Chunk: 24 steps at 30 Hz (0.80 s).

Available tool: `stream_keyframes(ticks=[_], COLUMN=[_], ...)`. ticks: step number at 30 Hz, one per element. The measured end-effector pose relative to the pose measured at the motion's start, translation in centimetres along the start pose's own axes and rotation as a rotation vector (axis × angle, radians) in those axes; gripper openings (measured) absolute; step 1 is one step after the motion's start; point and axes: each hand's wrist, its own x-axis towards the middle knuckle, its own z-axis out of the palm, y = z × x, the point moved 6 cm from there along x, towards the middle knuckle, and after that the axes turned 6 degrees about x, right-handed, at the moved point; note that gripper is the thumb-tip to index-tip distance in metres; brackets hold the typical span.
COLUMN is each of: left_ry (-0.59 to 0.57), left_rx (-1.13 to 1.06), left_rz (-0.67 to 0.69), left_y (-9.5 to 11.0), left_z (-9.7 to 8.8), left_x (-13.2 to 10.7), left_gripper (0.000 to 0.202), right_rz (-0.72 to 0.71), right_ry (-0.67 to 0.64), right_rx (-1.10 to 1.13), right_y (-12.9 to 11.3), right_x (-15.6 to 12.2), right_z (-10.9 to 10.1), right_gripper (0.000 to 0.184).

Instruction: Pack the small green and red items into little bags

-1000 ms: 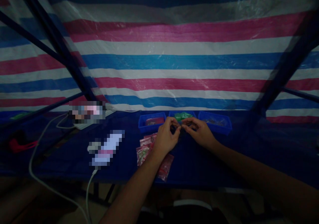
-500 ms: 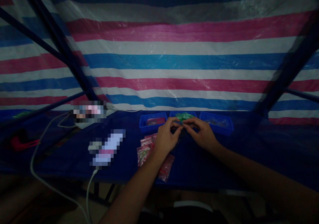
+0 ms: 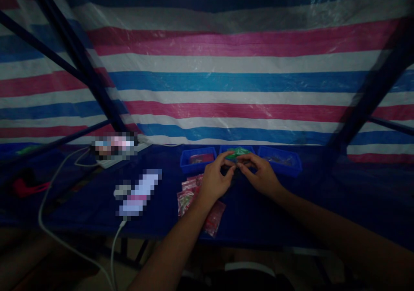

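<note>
My left hand (image 3: 218, 173) and my right hand (image 3: 261, 172) meet above the table, fingertips pinched close together. Whatever lies between the fingertips is too small and dark to make out. Just behind the hands, a blue bin (image 3: 223, 148) holds green plastic packets (image 3: 239, 152). To its left stands a second blue bin (image 3: 186, 166) with a pinkish bag (image 3: 201, 158) in it. A third blue bin (image 3: 296, 171), on the right, contains small pieces I cannot identify. Pink zip bags (image 3: 186, 198) with small contents lie in a pile beside and partly under my left forearm.
On the left of the blue table (image 3: 97, 209) lie a blurred-out phone (image 3: 140, 191) with a white cable (image 3: 114, 243) and a roundish pale item (image 3: 122, 191). A white power strip (image 3: 108, 160) sits farther back. Blue metal posts (image 3: 77, 68) and a striped tarp (image 3: 220, 79) border the table.
Both hands stay nearly in place, with only slight finger movement at the fingertips. The bins and the bag pile look the same; the view has shifted a little.
</note>
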Motion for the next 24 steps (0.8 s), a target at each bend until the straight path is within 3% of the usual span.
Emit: stream_keyframes(ticks=[12,24], left_ry=[0.074,0.06], left_rx=[-0.058,-0.033], left_rz=[-0.005,0.031], left_y=[-0.17,0.6], left_z=[0.1,-0.08], left_x=[-0.06,-0.14], left_gripper=[0.037,0.041], right_rz=[0.048,0.073], right_ry=[-0.023,-0.033], right_rx=[0.065,0.148], right_y=[0.18,0.26], right_x=[-0.03,-0.08], right_z=[0.27,0.49], right_gripper=[0.025,0.03])
